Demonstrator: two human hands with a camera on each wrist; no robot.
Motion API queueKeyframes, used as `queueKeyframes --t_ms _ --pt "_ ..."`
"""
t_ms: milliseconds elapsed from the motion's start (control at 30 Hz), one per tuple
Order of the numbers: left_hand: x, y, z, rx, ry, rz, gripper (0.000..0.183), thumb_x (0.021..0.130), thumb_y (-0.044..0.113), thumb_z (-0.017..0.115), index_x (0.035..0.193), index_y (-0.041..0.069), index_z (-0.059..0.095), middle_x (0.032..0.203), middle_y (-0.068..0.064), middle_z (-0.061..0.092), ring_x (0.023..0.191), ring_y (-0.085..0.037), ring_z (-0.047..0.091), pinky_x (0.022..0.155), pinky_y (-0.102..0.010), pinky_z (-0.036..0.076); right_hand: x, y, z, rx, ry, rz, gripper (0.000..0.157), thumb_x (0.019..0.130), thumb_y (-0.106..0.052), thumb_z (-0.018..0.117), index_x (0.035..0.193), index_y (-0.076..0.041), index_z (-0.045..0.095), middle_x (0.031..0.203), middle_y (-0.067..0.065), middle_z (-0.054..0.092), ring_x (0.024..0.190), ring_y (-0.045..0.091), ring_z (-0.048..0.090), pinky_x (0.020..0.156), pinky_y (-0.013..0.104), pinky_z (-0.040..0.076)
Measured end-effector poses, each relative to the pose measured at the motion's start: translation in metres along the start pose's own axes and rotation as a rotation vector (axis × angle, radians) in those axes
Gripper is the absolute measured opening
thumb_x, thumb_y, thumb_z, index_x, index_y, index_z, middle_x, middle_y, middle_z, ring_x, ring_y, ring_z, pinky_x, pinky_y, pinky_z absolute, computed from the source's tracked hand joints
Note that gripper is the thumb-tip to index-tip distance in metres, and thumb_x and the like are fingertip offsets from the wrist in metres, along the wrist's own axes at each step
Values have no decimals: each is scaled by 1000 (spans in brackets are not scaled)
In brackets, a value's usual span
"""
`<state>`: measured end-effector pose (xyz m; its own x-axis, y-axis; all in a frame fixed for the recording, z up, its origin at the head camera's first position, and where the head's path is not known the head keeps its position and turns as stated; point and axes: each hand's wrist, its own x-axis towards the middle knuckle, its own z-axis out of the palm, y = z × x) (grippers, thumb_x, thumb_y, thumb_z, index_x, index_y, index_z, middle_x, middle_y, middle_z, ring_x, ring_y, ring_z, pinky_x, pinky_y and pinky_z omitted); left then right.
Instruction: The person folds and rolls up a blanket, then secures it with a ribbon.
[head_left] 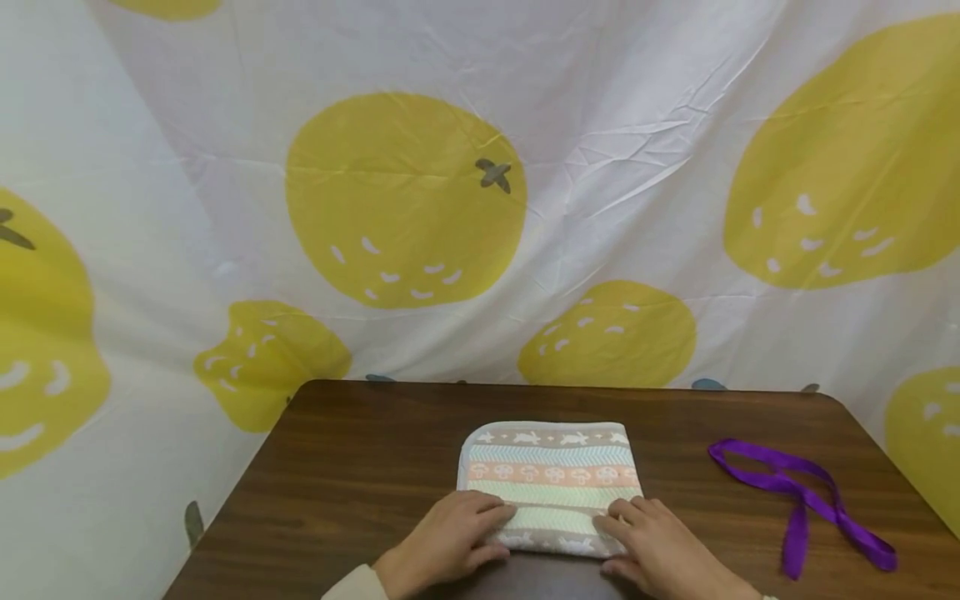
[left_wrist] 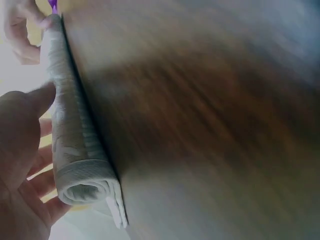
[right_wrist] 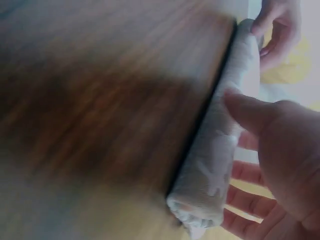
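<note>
A patterned cloth (head_left: 553, 475) with rabbits, mushrooms and pastel stripes lies on the table, its near edge turned into a roll. My left hand (head_left: 457, 533) grips the roll's left part, fingers over the top and thumb at the near side. My right hand (head_left: 660, 542) grips the right part the same way. From the left wrist, the cloth roll (left_wrist: 82, 145) shows a spiral end, with the left thumb against its side. The right wrist view has the right thumb pressing the roll (right_wrist: 212, 155), fingers behind it.
A loosely looped purple ribbon (head_left: 806, 492) lies on the brown wooden table (head_left: 360, 450), right of the cloth. Behind the table's far edge hangs a white curtain (head_left: 615, 183) printed with yellow fruit.
</note>
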<state>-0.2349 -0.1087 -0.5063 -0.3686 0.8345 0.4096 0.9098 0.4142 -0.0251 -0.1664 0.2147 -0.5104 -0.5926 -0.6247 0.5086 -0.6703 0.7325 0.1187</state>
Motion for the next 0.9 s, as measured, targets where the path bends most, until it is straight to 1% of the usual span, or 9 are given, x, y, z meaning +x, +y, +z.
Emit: queueKeyframes --t_ms 133,300,433,533,600,733,767,800,900 --pt "-3 -3 0 -13 -36 5 55 86 39 75 133 12 62 120 2 66 108 -12 62 94 -32 50 -1 3 -2 41 -30 37 56 64 -34 89 111 -12 69 98 -4 64 86 17 61 75 41 52" --pt "-3 -4 0 -14 -63 -5 54 85 29 78 134 13 60 119 3 66 109 -13 60 96 -34 48 0 2 -4 64 -44 95 54 64 -23 90 112 -11 68 96 -3 69 87 19 64 79 43 53" --pt "-2 -1 -2 -33 -122 -67 49 91 23 72 137 17 56 119 7 67 109 -13 55 96 -41 44 1 0 -6 77 -28 127 50 66 -15 86 112 -12 65 92 -5 71 85 17 64 78 41 53" --pt "-1 -1 -5 -55 -149 -110 44 94 20 68 135 19 53 118 9 66 107 -12 55 95 -43 44 1 0 -5 63 28 113 51 66 -12 84 113 -12 63 88 -7 70 81 14 62 74 38 52" --pt "0 -2 -7 -62 -152 -116 41 95 19 66 133 20 52 116 9 66 105 -11 57 95 -41 46 1 1 -4 58 54 102 52 66 -9 83 113 -12 62 87 -8 70 79 14 62 72 37 51" --pt "1 -5 -8 -71 -120 -65 36 97 20 63 132 18 54 110 8 66 99 -9 61 90 -34 50 0 2 -4 63 85 64 55 66 -5 79 117 -11 61 86 -9 68 77 12 61 71 36 51" --pt "2 -6 -8 -74 -110 -47 36 98 20 62 133 17 54 109 7 67 98 -9 61 89 -33 50 0 3 -3 67 93 48 55 67 -4 77 119 -11 61 83 -11 66 74 9 58 69 35 51" --pt "2 -7 -9 -78 -99 -29 36 98 19 61 133 17 55 107 7 68 96 -8 62 87 -32 51 0 3 -3 65 105 30 51 72 -5 72 121 -11 61 80 -12 63 73 8 56 68 33 50" --pt "2 -8 -12 -94 -86 3 39 99 18 60 137 16 54 101 7 68 92 -7 62 85 -29 52 0 4 -3 67 122 -12 36 93 -12 54 129 -11 60 76 -15 54 70 4 51 65 29 48"
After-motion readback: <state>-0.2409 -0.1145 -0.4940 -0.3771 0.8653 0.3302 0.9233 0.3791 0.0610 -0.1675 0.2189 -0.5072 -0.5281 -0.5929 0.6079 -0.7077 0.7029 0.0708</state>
